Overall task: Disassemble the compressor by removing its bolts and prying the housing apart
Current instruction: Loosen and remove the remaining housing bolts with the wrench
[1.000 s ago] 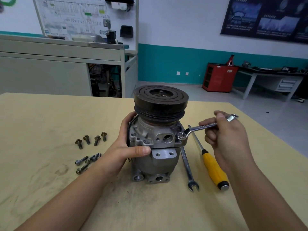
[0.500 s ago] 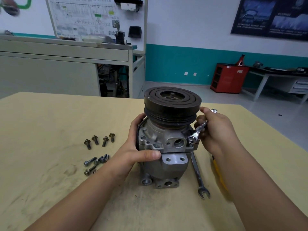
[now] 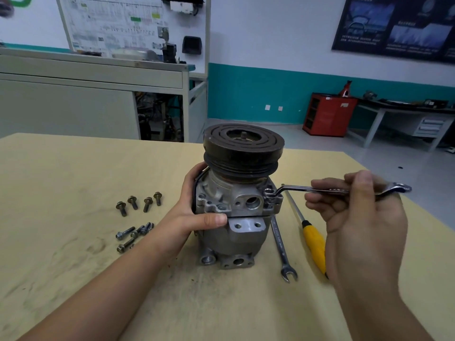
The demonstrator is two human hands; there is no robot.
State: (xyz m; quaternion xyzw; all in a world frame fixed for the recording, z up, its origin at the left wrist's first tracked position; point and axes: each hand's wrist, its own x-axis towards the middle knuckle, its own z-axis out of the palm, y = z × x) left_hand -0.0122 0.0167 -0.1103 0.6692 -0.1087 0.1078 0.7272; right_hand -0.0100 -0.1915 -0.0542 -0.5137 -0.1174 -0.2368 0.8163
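Observation:
A grey metal compressor [image 3: 236, 232] stands upright on the wooden table [image 3: 73, 173], its black pulley [image 3: 243, 148] on top. My left hand [image 3: 197, 215] grips the housing's left side, thumb across the front flange. My right hand [image 3: 354, 215] holds a silver wrench [image 3: 295, 189] by its handle out to the right. The wrench's ring end [image 3: 268, 193] sits over a bolt at the housing's upper right corner. A thin gap shows between the upper and lower housing parts.
Several loose bolts [image 3: 138, 204] lie on the table left of the compressor, more of them in a small pile [image 3: 133, 233]. A second wrench [image 3: 280, 247] and a yellow-handled screwdriver [image 3: 314, 244] lie right of the housing. Beyond the table stand a grey cabinet [image 3: 91, 94] and a red cabinet [image 3: 328, 114].
My right hand has swung the wrench handle from close against the pulley out to the right, with the ring end still on the corner bolt. The left hand keeps its grip.

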